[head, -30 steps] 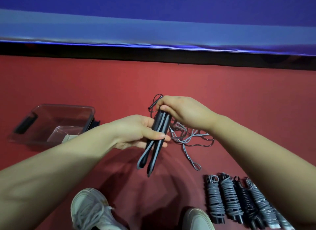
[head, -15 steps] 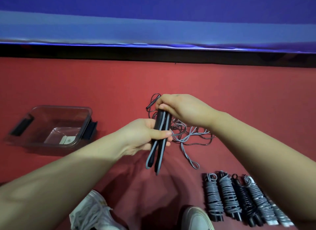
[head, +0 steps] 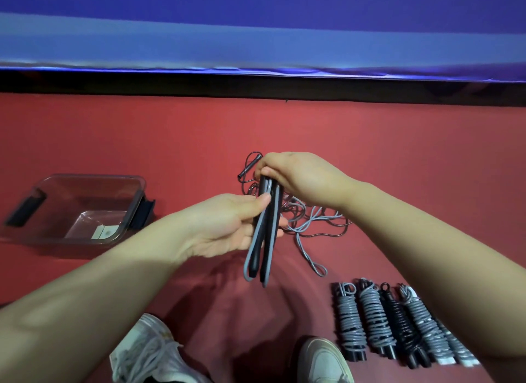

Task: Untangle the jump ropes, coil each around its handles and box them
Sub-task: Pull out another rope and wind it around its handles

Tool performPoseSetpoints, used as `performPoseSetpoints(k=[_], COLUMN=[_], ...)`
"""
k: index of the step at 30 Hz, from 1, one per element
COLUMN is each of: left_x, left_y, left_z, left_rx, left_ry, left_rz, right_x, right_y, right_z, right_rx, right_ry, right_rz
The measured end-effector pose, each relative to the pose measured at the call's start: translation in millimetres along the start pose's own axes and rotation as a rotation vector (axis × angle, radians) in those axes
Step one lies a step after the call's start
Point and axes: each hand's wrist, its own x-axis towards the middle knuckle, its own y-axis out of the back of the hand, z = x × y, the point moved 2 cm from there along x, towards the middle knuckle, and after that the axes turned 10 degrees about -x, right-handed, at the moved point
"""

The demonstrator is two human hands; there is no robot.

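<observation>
Handles (head: 264, 240): two slim black sticks with grey strips, side by side at centre, lower ends pointing toward 6 o'clock, lifted clear of the floor (head: 398, 154).
Left hand (head: 225, 226): wrapped round the middle of the pair from 9 o'clock, thumb pressed on top, fingers curled beneath.
Right hand (head: 299, 180): reaching in from 3 o'clock, fingertips closed in a pinch on the top ends.
Loose rope (head: 310, 226): thin grey and dark cord, tangled in a heap on the red ground just behind the pair, one loop trailing toward 5 o'clock.
Handling: probably light. Sticks stiff, easy to clamp at mid-length. Cord limp, springy, likely to snag, best guided close to the top ends.
Coiled ropes (head: 378, 320): row of finished bundles at 5 o'clock, packed side by side.
Box (head: 94, 177): clear plastic tub at 9 o'clock, well apart, no ropes inside.
</observation>
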Motion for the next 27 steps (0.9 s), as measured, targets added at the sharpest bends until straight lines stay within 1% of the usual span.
performPoseSetpoints(k=[3, 5, 9, 12, 14, 17, 19, 21, 23, 25, 27], left_x=[-1, 1, 6, 12, 18, 24, 26, 25, 22, 19, 18], left_y=[-1, -4, -12, -14, -10, 2, 16, 23, 25, 23, 20], left_z=[-1, -5, -13, -18, -22, -23, -18, -11, -6, -2, -1], left_rx=[0.031, 0.140, 0.265, 0.256, 0.231, 0.074, 0.035, 0.164, 0.267, 0.323, 0.308], left_ry=[-0.029, -0.058, -0.140, -0.199, -0.223, -0.179, -0.145, -0.130, -0.106, -0.088, -0.076], left_rz=[0.000, 0.017, 0.112, 0.191, 0.207, 0.109, 0.110, 0.146, 0.132, 0.105, 0.074], right_x=[1, 2, 1, 1, 2, 1, 0, -1, -2, -1, 1], right_y=[3, 2, -3, -4, -3, 0, 1, 3, 4, 5, 6], right_z=[-1, -1, 1, 2, 2, 2, 2, 1, -1, -3, -5], right_rx=[-0.005, -0.019, -0.039, -0.057, -0.068, -0.055, -0.031, -0.021, -0.015, -0.015, -0.030], right_ry=[0.011, 0.014, -0.001, -0.019, -0.019, -0.025, -0.033, -0.027, -0.006, 0.019, 0.038], right_rz=[0.013, -0.004, -0.033, -0.027, -0.003, 0.018, 0.022, 0.024, 0.016, 0.018, 0.019])
